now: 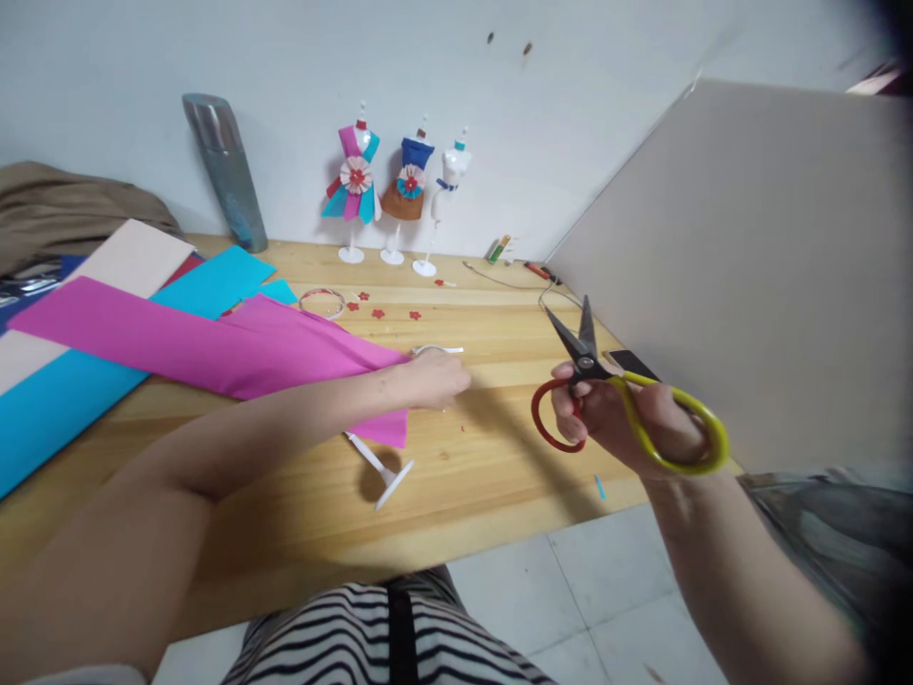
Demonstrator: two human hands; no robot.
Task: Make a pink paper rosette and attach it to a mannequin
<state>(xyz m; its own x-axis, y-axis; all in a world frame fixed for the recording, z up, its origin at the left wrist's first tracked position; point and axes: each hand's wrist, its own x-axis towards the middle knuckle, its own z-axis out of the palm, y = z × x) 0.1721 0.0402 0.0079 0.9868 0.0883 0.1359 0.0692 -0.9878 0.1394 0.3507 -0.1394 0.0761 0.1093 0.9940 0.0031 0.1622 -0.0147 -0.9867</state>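
Note:
My right hand (620, 423) holds a pair of scissors (586, 362) with one red and one yellow handle loop. The thumb is in the yellow loop, and the blades stand apart, pointing away from me above the table. My left hand (438, 377) is low over the wood, fingers curled together; what they hold, if anything, is hidden. A white curved strip (449, 349) lies just behind it. Beside and under that wrist spreads a magenta paper or fabric sheet (285, 347). A white doll stand (378, 469) lies tipped over, its upper end covered by the sheet.
Three small white mannequins stand by the wall, one in a pink-and-turquoise dress (353, 181). A bottle (226, 171) is to their left. Turquoise sheets (78, 404), small red flowers (378, 314), a bracelet-like ring (320, 303) and a dark phone-like slab (631, 363) lie about. A panel (770, 266) borders the right.

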